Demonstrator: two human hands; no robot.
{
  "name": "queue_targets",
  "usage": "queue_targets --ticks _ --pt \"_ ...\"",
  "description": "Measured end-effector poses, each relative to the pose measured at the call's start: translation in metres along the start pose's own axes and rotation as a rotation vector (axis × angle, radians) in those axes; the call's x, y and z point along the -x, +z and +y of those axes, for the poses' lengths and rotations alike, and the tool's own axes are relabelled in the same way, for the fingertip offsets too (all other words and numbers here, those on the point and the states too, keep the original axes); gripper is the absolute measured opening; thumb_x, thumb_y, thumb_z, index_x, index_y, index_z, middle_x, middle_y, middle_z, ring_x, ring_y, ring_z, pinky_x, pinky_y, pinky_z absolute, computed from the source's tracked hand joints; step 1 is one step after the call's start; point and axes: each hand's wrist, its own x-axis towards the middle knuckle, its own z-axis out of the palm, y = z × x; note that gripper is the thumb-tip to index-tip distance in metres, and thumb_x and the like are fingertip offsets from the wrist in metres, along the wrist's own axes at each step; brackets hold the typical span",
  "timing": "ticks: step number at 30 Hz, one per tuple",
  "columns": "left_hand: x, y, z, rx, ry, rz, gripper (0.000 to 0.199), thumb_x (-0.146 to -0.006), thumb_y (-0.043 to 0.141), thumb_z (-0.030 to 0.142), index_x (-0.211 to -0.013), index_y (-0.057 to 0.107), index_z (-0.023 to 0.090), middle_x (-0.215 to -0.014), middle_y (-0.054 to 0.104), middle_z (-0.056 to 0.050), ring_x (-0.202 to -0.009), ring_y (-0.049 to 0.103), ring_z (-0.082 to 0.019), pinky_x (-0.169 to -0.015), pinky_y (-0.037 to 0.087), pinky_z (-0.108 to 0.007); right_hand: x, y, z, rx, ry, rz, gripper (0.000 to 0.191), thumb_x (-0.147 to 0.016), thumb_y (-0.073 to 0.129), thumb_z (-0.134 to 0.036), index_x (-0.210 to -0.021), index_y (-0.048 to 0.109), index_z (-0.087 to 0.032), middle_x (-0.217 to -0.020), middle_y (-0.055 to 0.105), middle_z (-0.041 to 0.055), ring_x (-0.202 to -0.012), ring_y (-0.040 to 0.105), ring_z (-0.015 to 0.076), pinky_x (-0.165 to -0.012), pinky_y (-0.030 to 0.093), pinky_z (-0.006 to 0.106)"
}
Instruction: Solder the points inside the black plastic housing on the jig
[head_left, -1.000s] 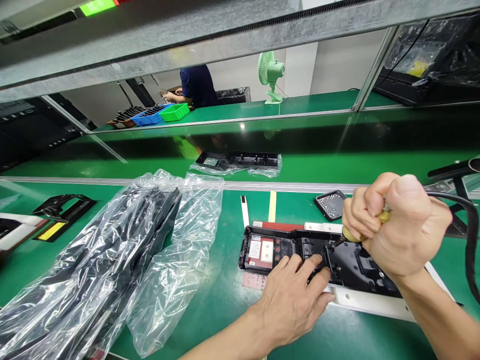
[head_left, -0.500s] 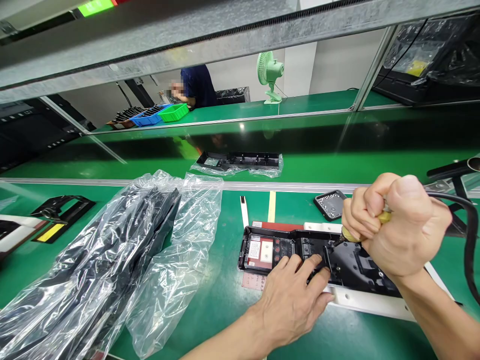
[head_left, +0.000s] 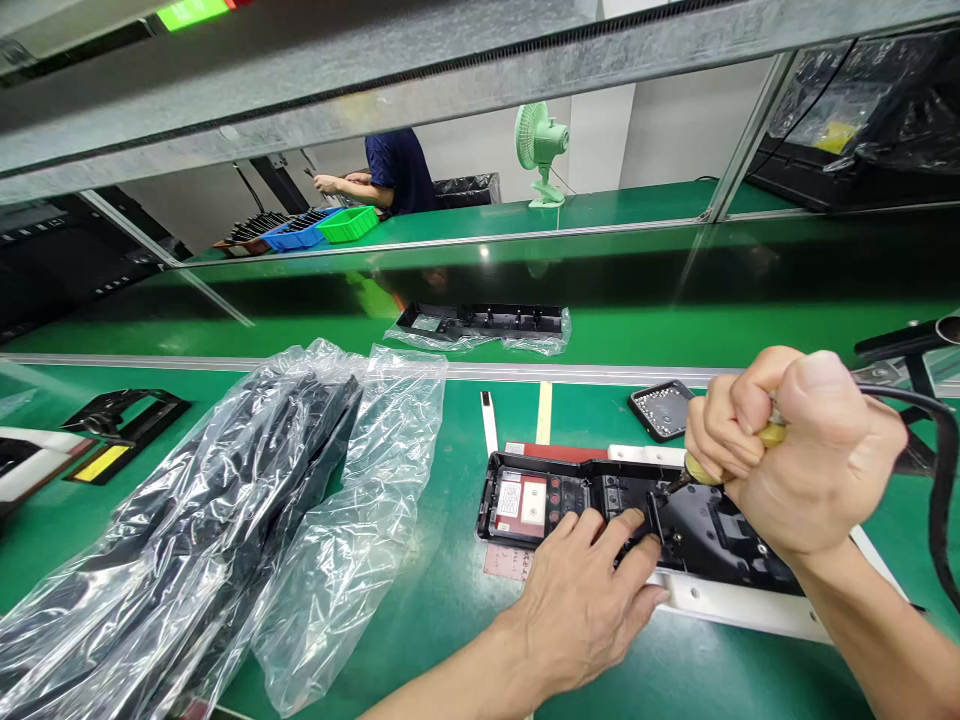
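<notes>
A long black plastic housing (head_left: 709,535) lies open side up between white rails (head_left: 742,608). My left hand (head_left: 589,590) rests on its near side, fingers spread and bent over the edge, thumb beside the near rail. My right hand (head_left: 814,450) is closed around the yellow handle of a corded tool that looks like a soldering iron (head_left: 697,470). Its dark narrow tip points down into the middle of the housing, just right of my left fingertips. Whether the tip touches is unclear. A small black tray (head_left: 661,410) of tiny shiny metal pieces stands behind the housing.
Plastic-wrapped black parts (head_left: 247,480) cover the left bench. Another black housing (head_left: 480,320) lies on plastic at the back. A black cable (head_left: 941,500) hangs at right. Across the bench are a green fan (head_left: 536,150), a green bin (head_left: 349,224) and a person (head_left: 401,170).
Both my hands and the housing stay almost where they were; the right hand has shifted very slightly right. The person across the bench now shows bare forearms held forward.
</notes>
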Motion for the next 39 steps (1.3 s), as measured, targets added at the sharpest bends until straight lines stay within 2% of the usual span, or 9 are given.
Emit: queue_targets --ticks 18,24,39 --pt "-0.0015 -0.0011 -0.0001 -0.02 0.002 0.019 0.04 -0.107 0.042 0.047 -0.136 0.057 0.024 -0.148 0.053 0.0 -0.1 0.055 -0.023 -0.083 0.048 -0.041 -0.0006 0.0014 -0.0012 -0.027 0.043 0.019 0.05 -0.077 0.074 -0.054 -0.054 0.045 -0.02 -0.04 0.032 -0.0061 -0.032 0.03 0.0059 -0.032 0.024 0.021" --pt "-0.0007 -0.0001 0.0003 -0.024 -0.004 0.011 0.04 -0.107 0.042 0.046 -0.136 0.057 0.024 -0.148 0.053 -0.001 -0.1 0.055 -0.023 -0.082 0.048 -0.041 -0.0004 0.0009 -0.0002 -0.03 0.013 0.012 0.046 -0.08 0.072 -0.048 -0.055 0.045 -0.02 -0.04 0.033 -0.0063 -0.032 0.03 0.0061 -0.031 0.024 0.021" --pt "-0.0004 -0.0005 0.0016 -0.026 -0.003 0.03 0.04 -0.106 0.043 0.046 -0.136 0.057 0.024 -0.147 0.054 0.0 -0.099 0.055 -0.023 -0.081 0.047 -0.04 -0.0015 -0.0001 0.0001 -0.011 0.0 -0.005 0.045 -0.08 0.07 -0.048 -0.055 0.045 -0.02 -0.04 0.034 -0.0064 -0.031 0.03 0.0059 -0.031 0.025 0.022"
